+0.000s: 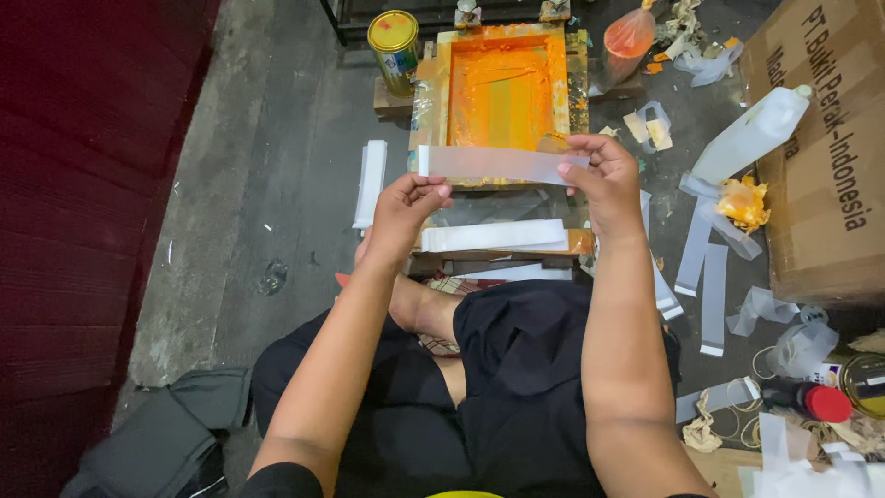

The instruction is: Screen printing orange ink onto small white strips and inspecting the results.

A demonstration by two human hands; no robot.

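I hold a long translucent plastic strip [493, 164] stretched level between both hands. My left hand [406, 210] pinches its left end, and my right hand [599, 180] pinches its right end. The strip hangs just in front of a wooden screen-printing frame [441, 83] whose mesh is smeared with orange ink. Below the strip, a stack of similar white strips [493, 236] lies on a wooden board. My legs in black shorts are folded under my arms.
A yellow-lidded tin [394, 39] stands left of the frame. More strips [371, 181] lie left and right on the concrete floor. A white plastic bottle [751, 136], an orange-stained rag [742, 203] and a cardboard box [830, 157] sit at right. A dark red wall [83, 184] runs along the left.
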